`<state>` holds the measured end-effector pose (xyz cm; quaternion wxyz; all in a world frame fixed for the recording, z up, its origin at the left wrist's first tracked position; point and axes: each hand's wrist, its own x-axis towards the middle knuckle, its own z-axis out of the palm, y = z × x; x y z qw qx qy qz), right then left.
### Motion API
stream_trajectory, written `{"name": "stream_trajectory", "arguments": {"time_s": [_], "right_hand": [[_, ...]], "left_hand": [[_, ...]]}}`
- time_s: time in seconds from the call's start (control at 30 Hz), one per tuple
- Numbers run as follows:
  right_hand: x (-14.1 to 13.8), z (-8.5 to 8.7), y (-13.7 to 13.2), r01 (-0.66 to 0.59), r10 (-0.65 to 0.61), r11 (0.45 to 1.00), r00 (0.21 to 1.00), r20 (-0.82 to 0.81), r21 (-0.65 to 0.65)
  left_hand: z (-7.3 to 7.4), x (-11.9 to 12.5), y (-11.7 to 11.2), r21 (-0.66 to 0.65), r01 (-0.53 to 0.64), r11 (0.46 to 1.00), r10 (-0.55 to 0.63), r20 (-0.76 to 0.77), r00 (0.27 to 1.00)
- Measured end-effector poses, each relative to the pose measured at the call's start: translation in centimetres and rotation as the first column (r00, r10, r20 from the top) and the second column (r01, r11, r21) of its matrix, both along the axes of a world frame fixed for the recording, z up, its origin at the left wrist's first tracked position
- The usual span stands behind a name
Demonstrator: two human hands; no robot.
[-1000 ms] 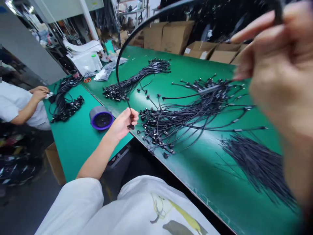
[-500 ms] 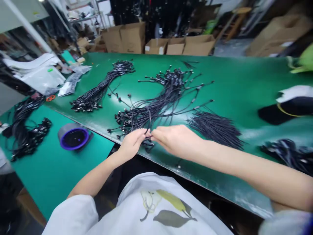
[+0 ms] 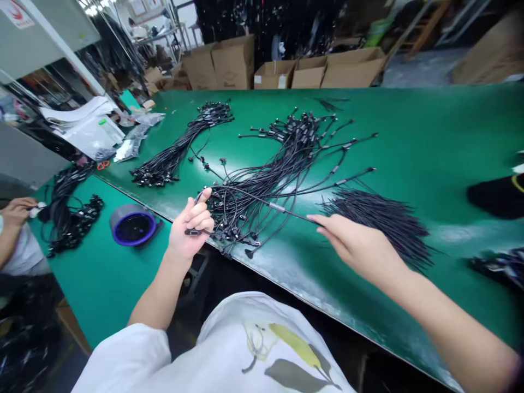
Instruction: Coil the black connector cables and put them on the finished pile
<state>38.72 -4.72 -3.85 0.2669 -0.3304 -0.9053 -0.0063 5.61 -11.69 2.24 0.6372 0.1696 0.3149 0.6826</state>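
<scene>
head view: left hand (image 3: 184,234) clenched on a black cable plug (image 3: 192,232) at the near edge of the tangled cable heap (image 3: 254,202), which lies on the green bench mat (image 3: 429,131). right hand (image 3: 356,245), right of the heap, fingers extended, fingertips (image 3: 313,218) at one cable's end; grip unclear. thin black wires (image 3: 376,224) lie further right.

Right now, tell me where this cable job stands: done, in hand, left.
Done, it seems: the neat bundle, plugs gathered at one end. In hand: one cable, gripped near its plug by the left hand, its far end reaching the right hand. Left: the tangled heap beside them, its cables still loose.
</scene>
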Motion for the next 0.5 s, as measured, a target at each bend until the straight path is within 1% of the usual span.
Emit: {"name": "stream_trajectory", "arguments": {"time_s": [0.03, 0.07, 0.1, 0.13, 0.17, 0.2, 0.23, 0.27, 0.3, 0.33, 0.37, 0.4, 0.43, 0.47, 0.5], "right_hand": [[-0.5, -0.1, -1.0, -0.006, 0.003, 0.997, 0.999, 0.039, 0.074], [-1.2, 0.0, -2.0, -0.037, 0.028, 0.992, 0.997, 0.075, 0.121], [-1.8, 0.3, -2.9, -0.098, 0.084, 0.988, 0.990, 0.111, 0.123], [-2.5, 0.7, -3.7, -0.177, 0.166, 0.982, 0.976, 0.140, 0.072], [-3.1, 1.1, -4.2, -0.255, 0.254, 0.967, 0.956, 0.149, -0.014], [-3.6, 1.6, -4.6, -0.310, 0.322, 0.945, 0.938, 0.125, -0.105], [-4.1, 2.0, -4.6, -0.337, 0.356, 0.923, 0.931, 0.077, -0.185], [-4.5, 2.3, -4.5, -0.340, 0.352, 0.909, 0.936, 0.008, -0.242], [-4.9, 2.3, -4.3, -0.320, 0.311, 0.906, 0.947, -0.077, -0.275], [-5.2, 2.2, -3.9, -0.284, 0.240, 0.914, 0.955, -0.177, -0.291], [-5.6, 1.8, -3.6, -0.237, 0.150, 0.924, 0.947, -0.285, -0.299], [-6.0, 1.2, -3.3, -0.188, 0.053, 0.930, 0.918, -0.392, -0.315], [-6.6, 0.5, -3.1, -0.148, -0.045, 0.924, 0.872, -0.488, -0.351], [-7.2, -0.4, -2.9, -0.132, -0.142, 0.899, 0.814, -0.563, -0.418], [-7.8, -1.2, -2.9, -0.148, -0.239, 0.845, 0.754, -0.611, -0.514]], "left_hand": [[-0.4, 0.4, 0.4, 0.003, 0.015, 1.000, -0.015, -0.040, 0.999], [-1.1, 1.0, 0.7, 0.016, 0.044, 0.999, -0.042, -0.124, 0.991], [-1.8, 1.7, 0.8, 0.035, 0.084, 0.996, -0.072, -0.252, 0.965], [-2.7, 2.5, 0.8, 0.054, 0.139, 0.989, -0.105, -0.408, 0.907], [-3.6, 3.4, 0.7, 0.070, 0.210, 0.975, -0.135, -0.565, 0.814], [-4.5, 4.3, 0.4, 0.076, 0.290, 0.954, -0.157, -0.696, 0.701], [-5.2, 5.1, 0.0, 0.063, 0.372, 0.926, -0.183, -0.787, 0.590], [-5.8, 5.8, -0.4, 0.034, 0.449, 0.893, -0.219, -0.837, 0.501], [-6.2, 6.4, -0.8, 0.004, 0.506, 0.862, -0.261, -0.853, 0.453], [-6.4, 6.8, -1.1, -0.010, 0.537, 0.843, -0.301, -0.837, 0.456], [-6.4, 7.2, -1.3, -0.003, 0.537, 0.843, -0.329, -0.793, 0.512], [-6.4, 7.4, -1.2, 0.016, 0.517, 0.856, -0.348, -0.722, 0.598], [-6.3, 7.7, -1.1, 0.042, 0.481, 0.876, -0.351, -0.630, 0.693], [-6.1, 8.0, -0.9, 0.065, 0.435, 0.898, -0.338, -0.530, 0.778], [-6.1, 8.3, -0.7, 0.073, 0.388, 0.919, -0.321, -0.437, 0.840]]}}
